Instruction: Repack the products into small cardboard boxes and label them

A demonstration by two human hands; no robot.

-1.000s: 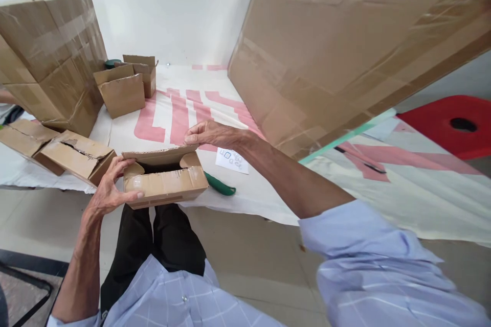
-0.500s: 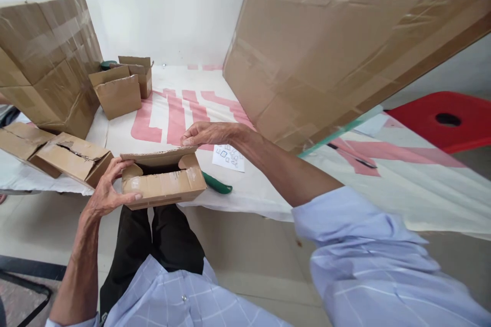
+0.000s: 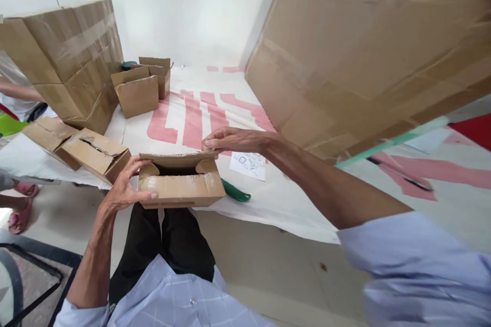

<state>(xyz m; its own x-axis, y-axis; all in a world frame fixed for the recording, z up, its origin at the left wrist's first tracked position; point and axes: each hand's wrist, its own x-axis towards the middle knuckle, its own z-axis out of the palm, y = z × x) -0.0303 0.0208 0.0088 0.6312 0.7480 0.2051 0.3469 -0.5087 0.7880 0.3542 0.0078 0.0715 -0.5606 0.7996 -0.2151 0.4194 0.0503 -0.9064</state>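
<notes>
A small cardboard box (image 3: 184, 189) with its top partly open is held over the table's front edge. My left hand (image 3: 125, 186) grips its left end, the thumb on the near side and the fingers at the back flap. My right hand (image 3: 218, 139) is pinched at the right end of the raised back flap; whether anything besides the flap is between its fingertips is too small to tell. Right of the box lies a dark green object (image 3: 236, 191), partly hidden behind it. A white paper with drawn shapes (image 3: 249, 163) lies below my right forearm.
Two closed boxes (image 3: 95, 152) lie at the left front edge, with open boxes (image 3: 138, 97) behind. Large taped cartons (image 3: 72, 51) stand left, a big cardboard sheet (image 3: 345, 61) right. A dark slim tool (image 3: 402, 176) lies at right. Another person's arm (image 3: 21, 91) shows far left.
The view has turned left, so the scene sits further right, and another person's arm and pink sandals now show more at the left. Both hands keep nearly the same hold on the box.
</notes>
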